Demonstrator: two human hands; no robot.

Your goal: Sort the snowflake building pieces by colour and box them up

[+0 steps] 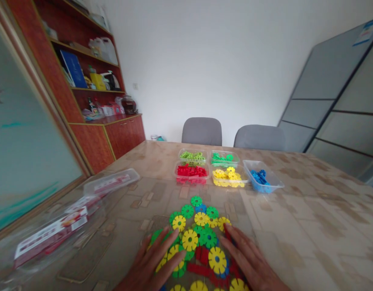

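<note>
Loose notched plastic discs lie in a pile on the table before me, among them a yellow disc (190, 240), a green disc (196, 201) and a blue disc (201, 208). Red plastic pieces (201, 255) sit in the middle of the heap. My left hand (154, 262) rests over the pile's left side, fingers spread above yellow and green discs. On the right edge, my right hand (247, 258) has its fingers stretched out against the pieces, close to a yellow disc (217, 260). Neither hand grips anything; the palms hide some pieces.
Clear tubs hold sorted pieces: lime (192, 157), green (224, 158), red (191, 173), yellow (230, 176) and blue (261, 178). Labelled plastic packaging (53, 234) lies at the left. Two grey chairs (202, 131) stand behind the table (295, 210).
</note>
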